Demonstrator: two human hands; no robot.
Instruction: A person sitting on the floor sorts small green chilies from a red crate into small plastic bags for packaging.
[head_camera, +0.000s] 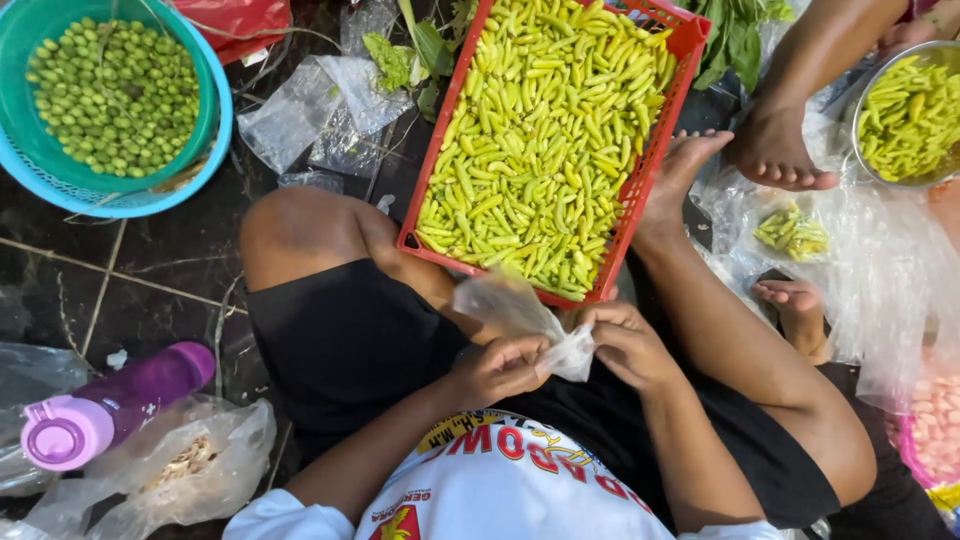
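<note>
A thin clear plastic bag (520, 318) is held in front of my lap, pinched from both sides. My left hand (497, 369) grips its lower left part and my right hand (626, 345) grips its right side. The bag looks empty and crumpled. Just beyond it, between my legs, a red plastic crate (683, 40) is heaped with yellow-green chillies (540, 140). I sit on the dark floor with knees spread around the crate.
A teal basket (205, 110) of small round green fruits stands at top left. A purple bottle (105, 405) lies at lower left on plastic bags. Another person's foot (780, 150) and a metal bowl (862, 100) of chillies are at top right, with leafy greens (735, 35) behind.
</note>
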